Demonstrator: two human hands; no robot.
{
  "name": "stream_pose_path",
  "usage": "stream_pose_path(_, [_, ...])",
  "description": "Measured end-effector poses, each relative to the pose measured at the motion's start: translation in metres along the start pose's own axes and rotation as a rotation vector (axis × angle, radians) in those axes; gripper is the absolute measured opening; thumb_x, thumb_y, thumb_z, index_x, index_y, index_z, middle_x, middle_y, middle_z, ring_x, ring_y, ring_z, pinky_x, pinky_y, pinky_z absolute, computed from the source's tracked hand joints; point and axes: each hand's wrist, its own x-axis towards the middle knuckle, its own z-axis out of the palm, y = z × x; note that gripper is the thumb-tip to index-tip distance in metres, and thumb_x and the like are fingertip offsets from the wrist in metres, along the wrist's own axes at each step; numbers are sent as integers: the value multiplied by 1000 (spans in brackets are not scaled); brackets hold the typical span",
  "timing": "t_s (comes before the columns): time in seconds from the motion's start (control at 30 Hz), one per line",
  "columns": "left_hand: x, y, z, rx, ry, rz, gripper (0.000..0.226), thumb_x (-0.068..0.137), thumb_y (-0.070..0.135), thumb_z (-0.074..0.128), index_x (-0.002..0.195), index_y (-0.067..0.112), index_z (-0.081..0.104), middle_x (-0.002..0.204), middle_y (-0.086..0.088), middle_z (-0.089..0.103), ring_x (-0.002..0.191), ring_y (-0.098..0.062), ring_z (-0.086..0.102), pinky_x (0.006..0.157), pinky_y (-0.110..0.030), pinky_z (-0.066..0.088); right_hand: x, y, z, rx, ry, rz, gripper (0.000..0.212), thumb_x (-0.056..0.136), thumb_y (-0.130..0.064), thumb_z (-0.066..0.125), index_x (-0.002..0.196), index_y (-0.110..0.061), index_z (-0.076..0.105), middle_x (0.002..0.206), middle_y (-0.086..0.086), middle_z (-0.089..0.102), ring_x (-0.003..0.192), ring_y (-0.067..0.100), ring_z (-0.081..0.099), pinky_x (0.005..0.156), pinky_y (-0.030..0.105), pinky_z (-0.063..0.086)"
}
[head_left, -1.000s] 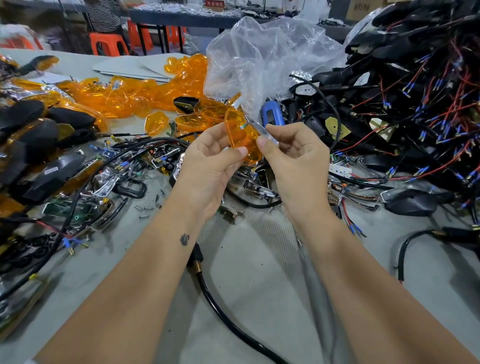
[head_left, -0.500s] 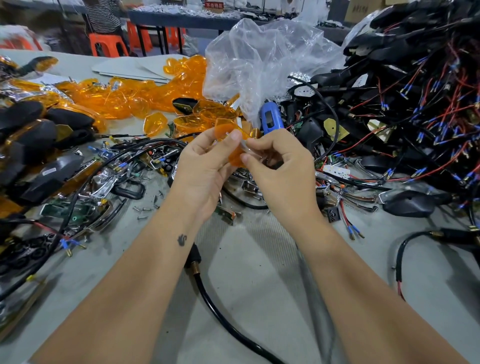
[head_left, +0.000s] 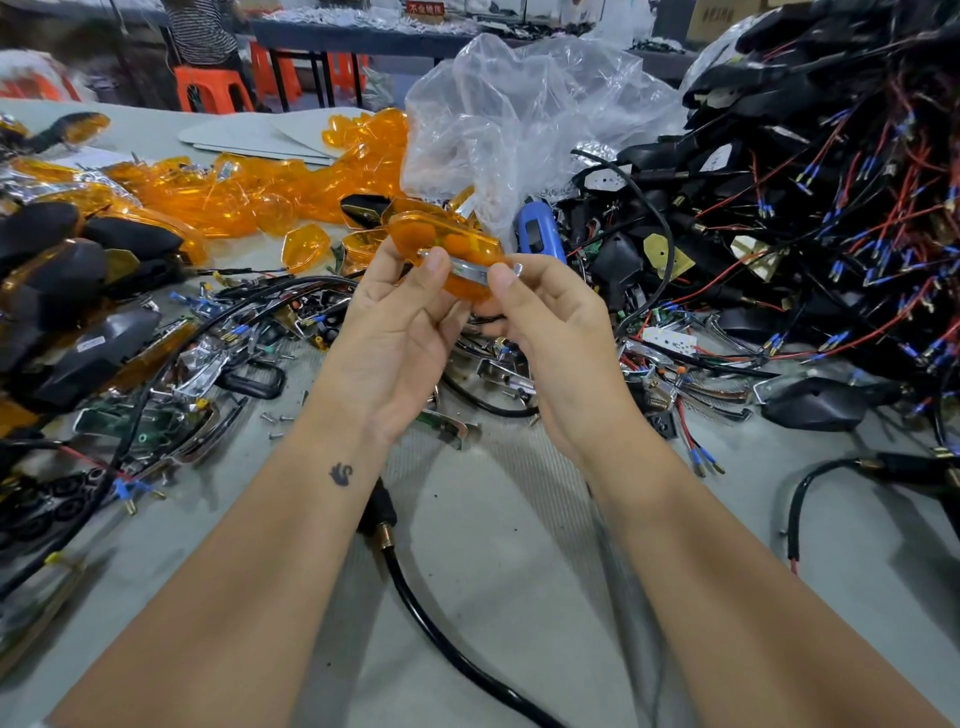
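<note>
With your left hand (head_left: 400, 332) and right hand (head_left: 550, 322) both pinching the orange lens (head_left: 441, 239), uneven squeezing could pop its metal strip (head_left: 470, 271) loose.

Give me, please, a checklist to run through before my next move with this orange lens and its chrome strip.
1. Left hand grips the lens: ok.
2. Right hand pinches the strip with thumb on top: ok.
3. Strip lies along the lens's near edge: ok.
4. Strip fully seated in the lens: cannot tell, the thumbs cover its ends.
5. Lens held up off the parts on the table: ok.
6. Lens free of cracks: cannot tell.
</note>
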Motion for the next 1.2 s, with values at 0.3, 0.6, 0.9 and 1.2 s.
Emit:
stream_pose_path(0.3, [1, -2, -3, 15, -18, 1, 15, 94, 8, 57, 103, 20, 58, 104, -4, 71, 96, -18, 68, 87, -29, 56, 1, -3, -2, 53, 19, 27, 20, 88, -12, 65, 105, -21, 57, 107, 10, 60, 85, 17, 61, 80, 35, 54])
stream_pose_path(0.6, [1, -1, -1, 30, 89, 63, 21, 90, 9, 62, 106, 22, 57, 101, -4, 71, 94, -19, 69, 87, -31, 56, -3, 1, 1, -256, 90, -170, 16, 89, -10, 71, 97, -20, 62, 85, -5, 61, 69, 6, 56, 68, 23, 51])
stream_pose_path(0.9, [-1, -1, 3, 57, 69, 41, 19, 86, 19, 62, 103, 23, 54, 98, -1, 74, 93, -18, 70, 84, -30, 58, -3, 1, 1, -214, 88, -116, 19, 88, -16, 72, 95, -22, 56, 81, -1, 60, 70, 18, 58, 71, 40, 55])
stream_pose_path(1.2, [0, -1, 4, 171, 111, 44, 22, 83, 24, 65, 103, 21, 55, 95, 2, 72, 88, -14, 67, 82, -26, 56, -1, 2, -1, -228, -2, -15, 13, 90, -19, 72, 97, -24, 62, 106, 16, 65, 87, 14, 59, 84, 39, 53])
